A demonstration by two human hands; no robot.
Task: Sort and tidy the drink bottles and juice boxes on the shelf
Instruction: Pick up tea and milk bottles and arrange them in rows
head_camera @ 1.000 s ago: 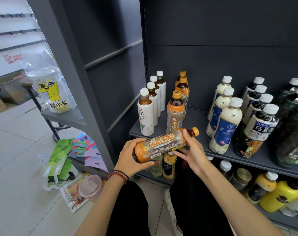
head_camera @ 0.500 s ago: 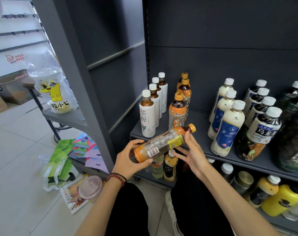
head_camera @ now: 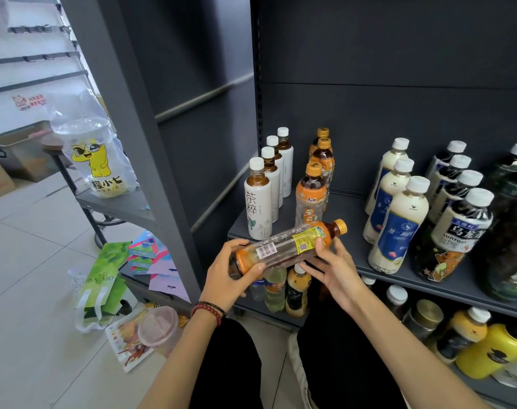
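Held sideways just in front of the shelf edge: an orange tea bottle (head_camera: 289,247), cap pointing to 2 o'clock. Gripped round the bottom end by the left hand (head_camera: 227,278), thumb on top and fingers curled under. Pinched near the neck by the right hand (head_camera: 331,267), thumb on the yellow label, fingers below. Looks full of brown tea, so probably a bit heavy for its size. Most likely firm, but thin plastic, so may dent with a hard squeeze. Smooth, shiny wrap, so maybe slippy. Best to hold round the fat middle, not by the cap alone. Probably belongs at 12 o'clock from the hands, with the other orange-cap bottles (head_camera: 311,193) lined up on the grey shelf (head_camera: 351,202). At 11 o'clock, a line of white-label tea bottles (head_camera: 258,202). At 2 o'clock, creamy white bottles (head_camera: 399,228), and past them dark tea bottles (head_camera: 461,228). Flat, hard, smooth shelf, so easy to tip a tall bottle; better to set it down straight. Lower down at 4 o'clock, yellow bottles (head_camera: 493,349). Pale floor tiles (head_camera: 29,276) at 9 o'clock, with a green paper bag (head_camera: 103,276), and a pink-lidded cup (head_camera: 158,326) at 7 o'clock.
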